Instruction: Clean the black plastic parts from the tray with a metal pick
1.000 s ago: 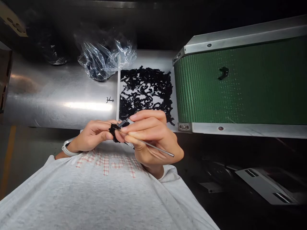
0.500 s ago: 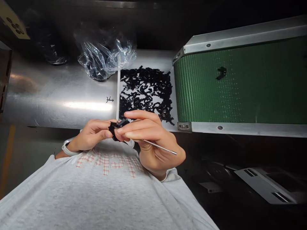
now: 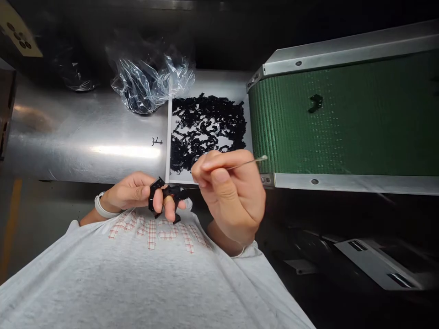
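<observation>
My left hand (image 3: 137, 194) is closed around black plastic parts (image 3: 156, 194), which stick out between its fingers in front of the shirt. How many pieces it holds I cannot tell. Apart from it, to the right, my right hand (image 3: 235, 196) pinches a thin metal rod (image 3: 248, 162) whose tip points right, toward the green belt. The rod's other end is hidden by the fingers. Just beyond the right hand lies a spread of many small black plastic parts (image 3: 206, 123) on a white tray (image 3: 169, 137).
A green conveyor belt (image 3: 377, 119) in a metal frame stands to the right, with one black part (image 3: 315, 103) on it. Clear plastic bags (image 3: 144, 87) with dark contents sit at the back of the steel table (image 3: 68, 137). A grey-white device (image 3: 377, 267) is lower right.
My right hand has drawn away from the left hand, moving right and turning, with the rod still in it. The left hand's fingers have shifted around the black parts.
</observation>
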A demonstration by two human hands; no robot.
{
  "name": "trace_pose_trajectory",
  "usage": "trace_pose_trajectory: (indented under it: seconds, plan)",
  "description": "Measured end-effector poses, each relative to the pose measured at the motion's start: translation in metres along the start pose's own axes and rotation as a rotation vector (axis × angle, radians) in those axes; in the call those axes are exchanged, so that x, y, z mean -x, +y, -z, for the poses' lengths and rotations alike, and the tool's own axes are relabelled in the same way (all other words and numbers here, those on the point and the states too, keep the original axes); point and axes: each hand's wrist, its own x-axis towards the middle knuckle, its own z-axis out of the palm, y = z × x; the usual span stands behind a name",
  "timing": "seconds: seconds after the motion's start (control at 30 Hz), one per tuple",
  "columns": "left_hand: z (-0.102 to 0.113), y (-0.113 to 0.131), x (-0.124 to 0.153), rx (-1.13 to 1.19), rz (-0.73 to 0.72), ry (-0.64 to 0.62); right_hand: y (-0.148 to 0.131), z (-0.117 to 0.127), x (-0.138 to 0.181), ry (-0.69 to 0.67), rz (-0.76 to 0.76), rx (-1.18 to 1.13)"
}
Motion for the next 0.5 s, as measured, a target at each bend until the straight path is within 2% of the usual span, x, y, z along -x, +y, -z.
trace_pose_trajectory:
  seconds: [0.1, 0.17, 0.27, 0.4, 0.5]
  plan:
    - [0.0, 0.0, 0.0, -0.01, 0.081, -0.023, -0.001, 0.003, 0.002, -0.278, -0.266, -0.078]
    - [0.0, 0.0, 0.001, -0.042, 0.12, -0.011, -0.002, 0.002, -0.001, -0.379, -0.36, -0.068]
    - [0.001, 0.0, 0.002, -0.076, 0.14, -0.004, -0.004, 0.001, -0.007, -0.414, -0.395, -0.027]
    - [0.002, 0.0, 0.002, -0.038, 0.151, 0.017, -0.004, 0.006, -0.009, -0.482, -0.503, -0.128]
    - [0.002, 0.0, -0.001, 0.028, 0.127, 0.011, -0.001, 0.011, -0.006, -0.423, -0.44, -0.104]
